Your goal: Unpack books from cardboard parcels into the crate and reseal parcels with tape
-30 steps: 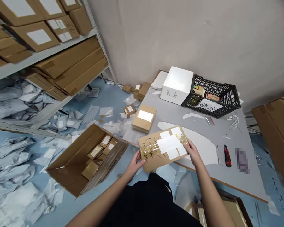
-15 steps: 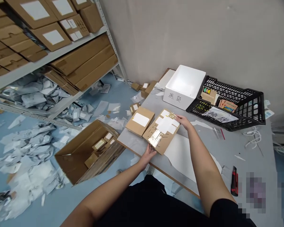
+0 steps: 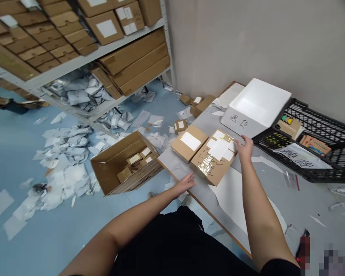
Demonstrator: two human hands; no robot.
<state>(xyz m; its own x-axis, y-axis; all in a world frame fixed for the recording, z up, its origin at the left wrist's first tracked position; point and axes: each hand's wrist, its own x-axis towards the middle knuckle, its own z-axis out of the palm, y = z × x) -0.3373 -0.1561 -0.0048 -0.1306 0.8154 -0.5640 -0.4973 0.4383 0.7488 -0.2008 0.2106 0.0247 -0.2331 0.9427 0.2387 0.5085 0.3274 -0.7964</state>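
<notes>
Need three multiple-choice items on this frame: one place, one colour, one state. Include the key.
1. Where is the right hand?
A. On the taped cardboard package
B. On the wall
C. On the shelf

2. What colour is the crate?
A. Blue
B. White
C. Black

3. What state is the cardboard carton on the floor in?
A. Taped shut
B. Open, with small boxes inside
C. Upside down

Answers:
1. A: the hand touches the package's edge.
2. C: its mesh sides show black.
3. B: its flaps are spread and the boxes show.
</notes>
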